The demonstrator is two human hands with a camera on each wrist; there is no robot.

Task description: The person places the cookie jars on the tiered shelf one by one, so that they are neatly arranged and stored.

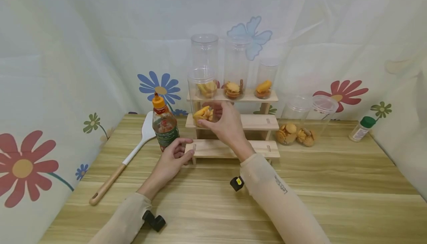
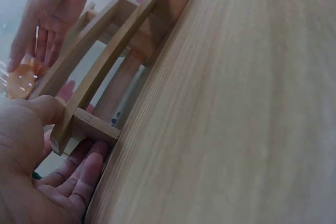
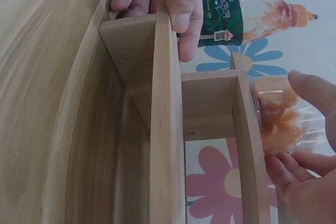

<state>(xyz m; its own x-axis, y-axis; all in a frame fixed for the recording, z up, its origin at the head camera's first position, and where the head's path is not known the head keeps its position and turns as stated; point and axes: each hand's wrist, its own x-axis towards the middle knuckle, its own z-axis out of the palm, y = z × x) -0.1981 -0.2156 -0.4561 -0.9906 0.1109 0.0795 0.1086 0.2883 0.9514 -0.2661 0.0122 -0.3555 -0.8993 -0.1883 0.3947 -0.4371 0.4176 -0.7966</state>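
Observation:
A three-step wooden shelf rack [image 1: 220,149] stands on the table. My left hand [image 1: 168,162] grips the left end of its lowest step; the left wrist view shows the thumb over the board and fingers underneath. On the left of the middle step is a clear plastic jar [image 1: 197,101] with yellow-orange snacks at the bottom. My right hand [image 1: 230,125] holds this jar near its base, thumb in front and fingers on the far side. In the right wrist view the jar [image 3: 278,114] is upright against the middle board.
Three clear snack jars, one of them in the middle [image 1: 237,69], line the top step. Two cookie jars [image 1: 287,125] stand right of the rack. A sauce bottle [image 1: 165,127] and white spatula [image 1: 133,153] are at left. A green-capped shaker [image 1: 361,129] stands far right.

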